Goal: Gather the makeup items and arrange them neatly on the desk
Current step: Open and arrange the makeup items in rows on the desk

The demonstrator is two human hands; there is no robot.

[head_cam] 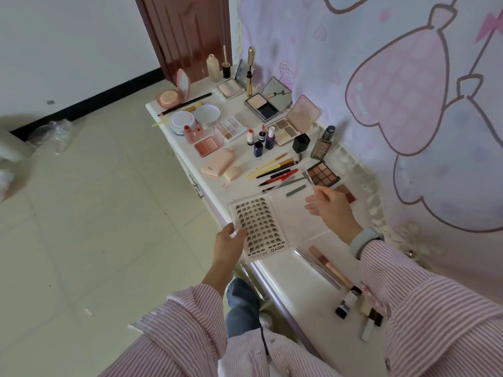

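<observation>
Here the person holds a clear plastic case of false eyelash clusters (258,227), printed XOYO, which lies open at the near edge of the white desk (283,270). The left hand (228,240) grips the tray side of the case at its outer corner, fingers curled over the edge and thumb under. The right hand (326,204) pinches the far corner of the transparent lid (296,213) between thumb and fingertips, with the other fingers loosely spread. The step in hand seems to be closing this case before it is put in its place. To do it well, the right hand should fold the lid slowly over the lashes while the left hand keeps the tray flat, so that no cluster comes loose. The lid passes near the pencils and brushes (275,170) and the brown eyeshadow palette (324,172) just behind it, so it should be lifted over them, not dragged. A rose-gold tube (330,265) lies close by on the right.
</observation>
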